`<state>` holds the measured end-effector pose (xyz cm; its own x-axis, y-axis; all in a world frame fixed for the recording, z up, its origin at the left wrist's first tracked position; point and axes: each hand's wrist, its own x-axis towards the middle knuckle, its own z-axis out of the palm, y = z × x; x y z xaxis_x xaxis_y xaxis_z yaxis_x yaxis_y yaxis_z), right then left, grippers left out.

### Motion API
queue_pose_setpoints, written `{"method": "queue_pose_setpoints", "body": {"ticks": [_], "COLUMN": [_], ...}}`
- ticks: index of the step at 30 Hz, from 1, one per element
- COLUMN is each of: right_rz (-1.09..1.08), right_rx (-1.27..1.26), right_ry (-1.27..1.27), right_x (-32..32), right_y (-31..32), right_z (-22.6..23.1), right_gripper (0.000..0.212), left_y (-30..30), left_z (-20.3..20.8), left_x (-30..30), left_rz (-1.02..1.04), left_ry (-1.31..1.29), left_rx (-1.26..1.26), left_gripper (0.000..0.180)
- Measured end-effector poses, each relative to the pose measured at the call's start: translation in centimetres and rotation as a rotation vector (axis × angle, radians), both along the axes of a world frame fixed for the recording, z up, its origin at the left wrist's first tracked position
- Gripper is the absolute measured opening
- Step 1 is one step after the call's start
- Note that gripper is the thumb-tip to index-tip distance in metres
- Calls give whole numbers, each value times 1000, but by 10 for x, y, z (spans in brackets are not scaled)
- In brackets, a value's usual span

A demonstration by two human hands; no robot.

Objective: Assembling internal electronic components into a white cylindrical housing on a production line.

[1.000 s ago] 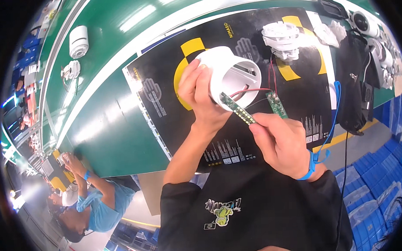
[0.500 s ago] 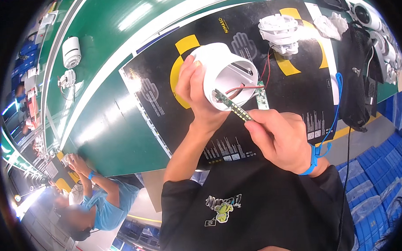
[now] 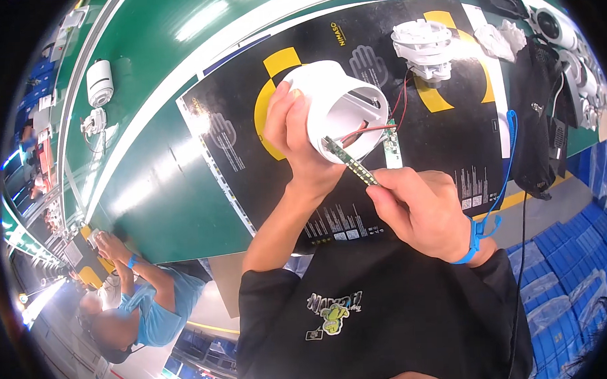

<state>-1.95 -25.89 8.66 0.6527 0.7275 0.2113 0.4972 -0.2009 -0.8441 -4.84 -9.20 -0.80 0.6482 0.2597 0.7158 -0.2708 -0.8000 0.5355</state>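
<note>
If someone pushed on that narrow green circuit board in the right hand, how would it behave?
The narrow green circuit board looks fairly stiff: it runs straight out from where the right hand pinches its lower end. Being slim, it is probably light. The small components exposed on its face suggest hard pressing could damage it.

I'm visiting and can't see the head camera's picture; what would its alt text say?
From above, a left hand holds a hollow white housing while the right hand pinches a slim green circuit board near the housing's opening. Beyond them, a white slotted part rests on a black mat on a green table.
</note>
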Motion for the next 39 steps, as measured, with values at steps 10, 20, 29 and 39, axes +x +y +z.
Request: {"method": "queue_pose_setpoints", "body": {"ticks": [10, 20, 29, 39], "right_rz": [44, 90, 50, 420], "right_rx": [-168, -32, -382, -245], "right_ry": [93, -82, -193, 240], "right_x": [20, 39, 76, 117], "right_y": [5, 37, 28, 57], "right_z": [28, -1, 7, -19], "right_gripper": [14, 15, 55, 86], "left_y": [3, 7, 26, 30], "left_z": [-6, -6, 6, 1], "left_x": [3, 4, 10, 12], "left_rz": [43, -7, -107, -242], "left_ry": [-37, 2, 17, 11], "left_rx": [89, 142, 214, -35], "left_gripper": [82, 74, 70, 72]}}
